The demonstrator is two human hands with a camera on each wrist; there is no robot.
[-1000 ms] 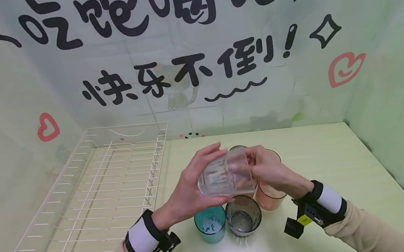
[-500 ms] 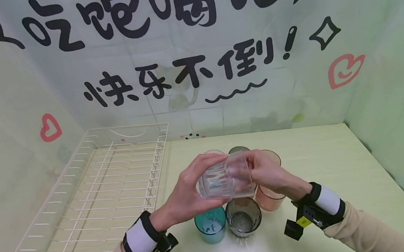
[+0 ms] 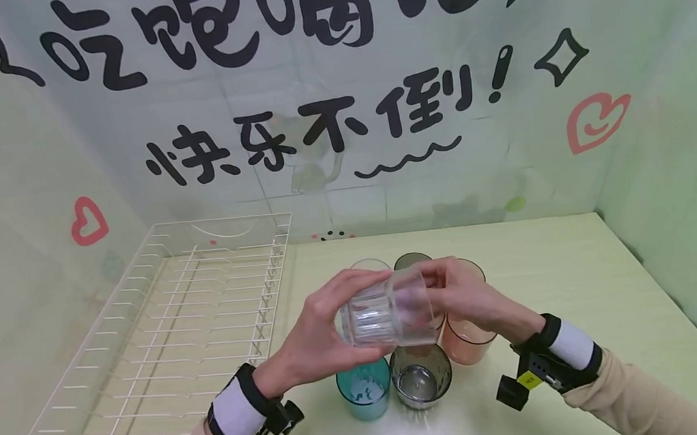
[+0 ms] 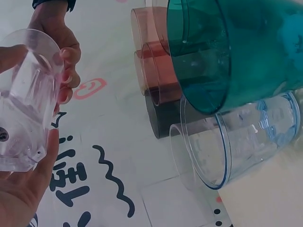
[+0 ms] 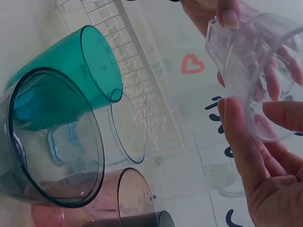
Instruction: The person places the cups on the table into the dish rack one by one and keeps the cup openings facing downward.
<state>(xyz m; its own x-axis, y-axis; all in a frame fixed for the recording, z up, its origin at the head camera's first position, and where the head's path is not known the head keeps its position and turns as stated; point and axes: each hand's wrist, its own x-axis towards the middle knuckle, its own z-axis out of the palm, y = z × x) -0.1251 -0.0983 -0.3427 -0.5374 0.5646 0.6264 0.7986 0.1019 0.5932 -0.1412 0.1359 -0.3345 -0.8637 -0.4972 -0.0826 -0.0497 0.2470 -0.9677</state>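
Observation:
A clear tumbler (image 3: 369, 316) lies nearly sideways in the air between both hands, its mouth toward the right. My left hand (image 3: 311, 328) wraps fingers and thumb around its base end. With the thumb inside the mouth and fingers outside, my right hand (image 3: 470, 296) pinches the rim; the right wrist view shows this thumb (image 5: 284, 114) over the edge. Below the hands stand a teal glass (image 3: 365, 399) and a grey glass (image 3: 420, 377), both upright. Beside the right hand is an orange-pink glass (image 3: 467, 345), partly covered by that hand.
A white wire rack (image 3: 202, 327) takes up the table's left side. Behind the hands, a dark glass (image 3: 412, 259) and a clear glass rim (image 3: 370, 264) show partly. A printed sheet (image 3: 248, 205) hangs at the back of the pale table (image 3: 552, 269).
Both hands have come down slightly with the tumbler, which has turned a little from its earlier tilt toward level. The standing glasses and rack stay in place.

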